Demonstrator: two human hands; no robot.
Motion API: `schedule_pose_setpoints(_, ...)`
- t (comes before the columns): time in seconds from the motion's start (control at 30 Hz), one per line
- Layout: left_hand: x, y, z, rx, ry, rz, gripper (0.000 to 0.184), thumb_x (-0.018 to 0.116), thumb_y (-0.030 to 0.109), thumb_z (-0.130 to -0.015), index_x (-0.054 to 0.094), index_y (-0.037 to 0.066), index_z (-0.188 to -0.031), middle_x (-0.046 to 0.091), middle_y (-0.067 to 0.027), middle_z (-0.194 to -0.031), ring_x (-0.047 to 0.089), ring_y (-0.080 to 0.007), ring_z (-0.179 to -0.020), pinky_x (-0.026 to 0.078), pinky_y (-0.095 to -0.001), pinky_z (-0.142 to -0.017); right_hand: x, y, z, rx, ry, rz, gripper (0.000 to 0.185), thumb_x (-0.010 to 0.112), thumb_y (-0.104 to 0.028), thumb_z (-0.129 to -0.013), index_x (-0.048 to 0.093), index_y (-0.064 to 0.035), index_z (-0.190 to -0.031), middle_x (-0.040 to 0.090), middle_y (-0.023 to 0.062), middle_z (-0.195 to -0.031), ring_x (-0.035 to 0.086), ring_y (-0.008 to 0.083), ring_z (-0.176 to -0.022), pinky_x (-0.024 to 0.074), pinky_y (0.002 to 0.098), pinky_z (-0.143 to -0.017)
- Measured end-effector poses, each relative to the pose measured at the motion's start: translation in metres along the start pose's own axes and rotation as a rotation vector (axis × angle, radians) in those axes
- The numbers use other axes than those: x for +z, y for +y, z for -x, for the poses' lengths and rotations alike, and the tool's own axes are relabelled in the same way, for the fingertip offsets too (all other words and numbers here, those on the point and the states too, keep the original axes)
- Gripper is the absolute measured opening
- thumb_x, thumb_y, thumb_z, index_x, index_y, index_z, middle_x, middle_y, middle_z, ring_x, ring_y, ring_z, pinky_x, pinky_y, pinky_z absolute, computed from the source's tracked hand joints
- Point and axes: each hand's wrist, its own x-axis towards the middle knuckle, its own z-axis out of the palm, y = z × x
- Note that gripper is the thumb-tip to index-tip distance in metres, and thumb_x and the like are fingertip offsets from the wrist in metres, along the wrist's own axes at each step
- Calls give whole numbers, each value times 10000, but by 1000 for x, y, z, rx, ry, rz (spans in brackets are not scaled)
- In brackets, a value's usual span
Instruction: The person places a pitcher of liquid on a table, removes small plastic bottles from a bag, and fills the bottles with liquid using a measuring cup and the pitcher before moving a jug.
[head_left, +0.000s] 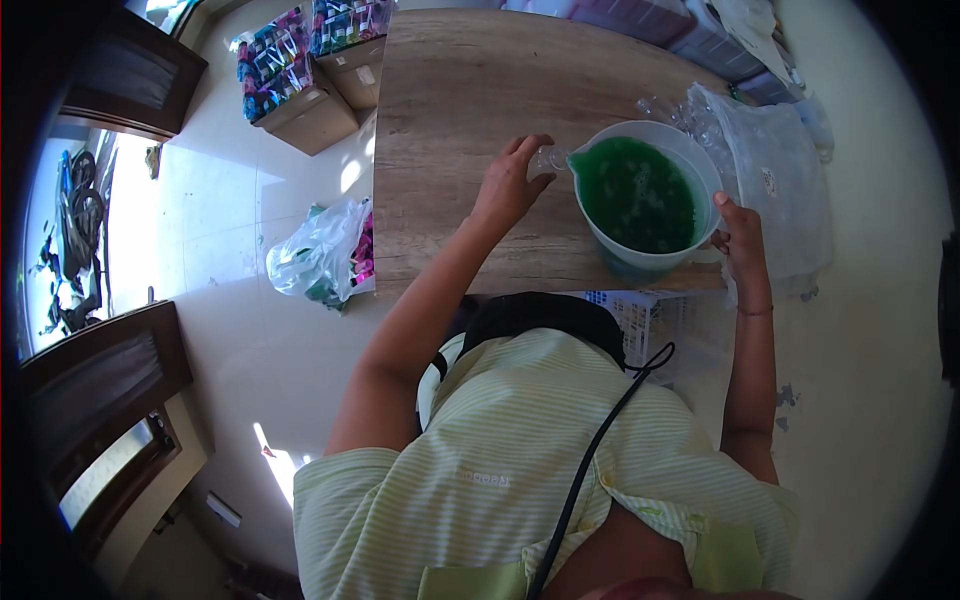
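Observation:
A white pitcher (597, 222) filled with foamy green liquid (640, 195) is over the right part of the wooden table. My right hand (738, 238) is closed around its handle on the right side. At the pitcher's spout, on the left, my left hand (512, 182) grips a small clear bottle (549, 157) between thumb and fingers. The bottle's mouth is close to the spout; whether they touch I cannot tell. No stream of liquid can be made out between them.
Clear bottles (705, 125) lie beside a translucent plastic bag (785, 185) on the right. Plastic bins (640, 18) line the far edge of the table (450, 90). Left on the floor are cardboard boxes (310, 118) with wrapped bottles and a white bag (318, 250). A white basket (640, 325) sits below.

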Motion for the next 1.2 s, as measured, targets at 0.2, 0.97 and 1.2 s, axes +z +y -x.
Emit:
schedule_pose_setpoints(0.2, 0, -3, 2, -8, 7, 9, 417, 690, 51, -698, 532, 85, -1082, 568, -139, -1076, 542, -344, -999, 442, -396, -835, 1, -1, -2, -5, -2, 33, 463, 617, -429, -796, 499, -70, -529, 360, -36, -453, 336, 55, -377, 239, 223, -378)
schedule_pose_setpoints(0.97, 7, -18, 10, -38, 44, 64, 429, 700, 54, -671, 523, 95, -1060, 567, -156, -1006, 552, -366, -928, 453, -418, -771, 5, -8, -9, -11, -28, 93, 458, 605, -443, -804, 510, -71, -554, 362, -39, -472, 337, 53, -388, 239, 223, -382)
schedule_pose_setpoints(1.2, 4, -16, 10, -64, 21, 46, 452, 706, 78, -678, 523, 87, -1091, 578, -155, -1025, 558, -349, -954, 457, -403, -794, 6, -9, -9, -11, -33, 78, 444, 608, -434, -803, 540, -56, -580, 370, -35, -476, 334, 55, -387, 238, 222, -381)
